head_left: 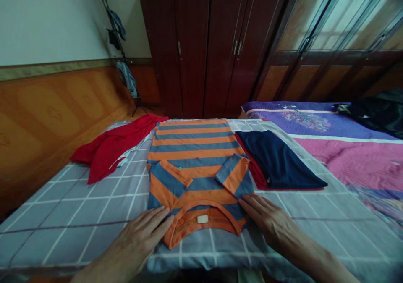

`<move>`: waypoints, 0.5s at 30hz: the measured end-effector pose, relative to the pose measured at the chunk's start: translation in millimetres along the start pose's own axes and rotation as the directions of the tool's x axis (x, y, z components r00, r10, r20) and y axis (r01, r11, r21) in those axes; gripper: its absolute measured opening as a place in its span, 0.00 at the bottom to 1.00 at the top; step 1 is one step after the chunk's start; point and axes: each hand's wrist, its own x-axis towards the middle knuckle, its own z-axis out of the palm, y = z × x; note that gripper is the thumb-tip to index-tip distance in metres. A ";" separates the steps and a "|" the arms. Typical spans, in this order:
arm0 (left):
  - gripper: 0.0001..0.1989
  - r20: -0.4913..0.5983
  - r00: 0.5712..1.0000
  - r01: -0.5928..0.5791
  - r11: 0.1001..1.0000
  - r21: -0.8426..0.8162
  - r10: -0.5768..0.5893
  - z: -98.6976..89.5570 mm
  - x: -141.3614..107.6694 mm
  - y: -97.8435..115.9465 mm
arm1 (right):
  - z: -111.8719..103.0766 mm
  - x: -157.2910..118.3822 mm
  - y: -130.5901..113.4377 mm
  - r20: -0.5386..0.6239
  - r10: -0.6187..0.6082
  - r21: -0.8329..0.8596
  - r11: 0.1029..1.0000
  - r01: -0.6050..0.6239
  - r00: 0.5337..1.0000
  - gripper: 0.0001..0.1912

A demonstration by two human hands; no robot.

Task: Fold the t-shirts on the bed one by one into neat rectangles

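Observation:
An orange and blue-grey striped T-shirt (201, 173) lies spread out with its collar towards me and both sleeves folded inward over the body. A small pale label shows inside the neckline. My left hand (146, 234) rests flat at the shirt's left shoulder, beside the collar, fingers stretched out. On the opposite shoulder my right hand (267, 216) lies with extended fingers touching the fabric edge. Neither hand grips the cloth.
The shirt is on a grey checked bedspread (97, 209). A crumpled red garment (116, 148) lies at the left; folded dark blue clothing (277, 159) sits on red fabric at the right. Beyond are a purple and pink bed cover (355, 157), a wardrobe (192, 56) and a coat stand (115, 27).

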 end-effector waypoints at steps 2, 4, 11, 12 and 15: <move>0.33 0.012 1.000 0.002 1.000 0.029 -0.002 2.8 3.8 -1.6 | 1.5 0.5 3.1 -0.011 0.004 -0.021 1.000 -0.005 1.000 0.24; 0.31 -0.008 1.000 0.019 0.999 0.049 -0.019 5.6 8.5 -3.7 | 4.8 2.4 5.4 -0.039 0.050 -0.017 0.999 -0.050 0.998 0.21; 0.22 -0.132 0.991 -0.010 0.989 -0.150 -0.010 -11.8 22.6 -17.0 | -7.7 17.9 9.9 -0.107 0.163 0.206 0.969 -0.138 0.981 0.18; 0.22 -0.139 0.990 -0.011 0.983 -0.181 -0.014 -16.2 22.2 -19.1 | -14.7 20.0 9.9 -0.106 0.155 0.222 0.967 -0.129 0.982 0.18; 0.24 -0.145 0.988 0.025 0.973 -0.227 -0.060 -26.1 17.0 -23.3 | -36.0 23.0 7.0 -0.094 0.129 0.248 0.963 -0.103 0.987 0.18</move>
